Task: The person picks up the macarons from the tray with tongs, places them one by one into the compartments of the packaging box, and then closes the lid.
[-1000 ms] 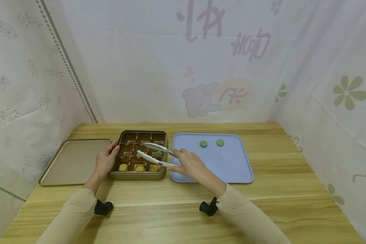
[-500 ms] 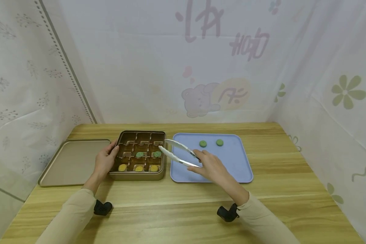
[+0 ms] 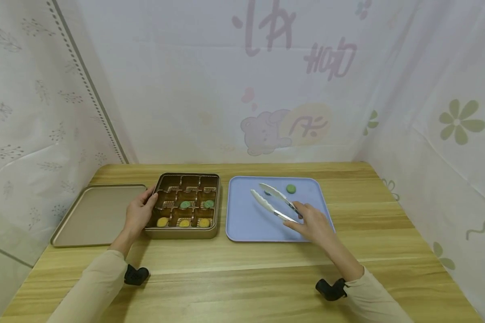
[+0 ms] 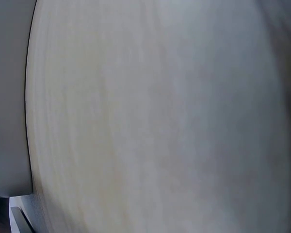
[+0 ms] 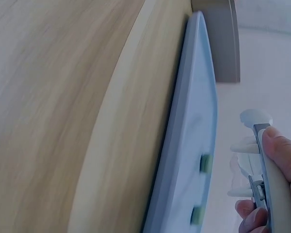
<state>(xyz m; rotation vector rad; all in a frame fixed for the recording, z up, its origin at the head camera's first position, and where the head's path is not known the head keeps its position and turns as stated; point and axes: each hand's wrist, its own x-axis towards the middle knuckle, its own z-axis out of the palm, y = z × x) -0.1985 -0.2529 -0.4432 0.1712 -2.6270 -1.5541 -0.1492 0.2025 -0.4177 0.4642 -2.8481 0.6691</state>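
My left hand grips the left side of a bronze box with a brown divided insert. Three round yellow cookies lie in its front row, and two green cookies sit in the middle and right compartments of the row behind. The right hand holds white-tipped tongs over a blue tray. The tongs are spread, with nothing visible between their tips. On the tray lies a green cookie; another is mostly hidden behind the tongs. Both cookies also show in the right wrist view.
A flat gold tray or lid lies left of the box, partly behind the left hand. All of it stands on a wooden table. Printed white curtains enclose the back and sides.
The right hand has carried the spread tongs rightward from above the box to above the blue tray. The left hand stays at the box.
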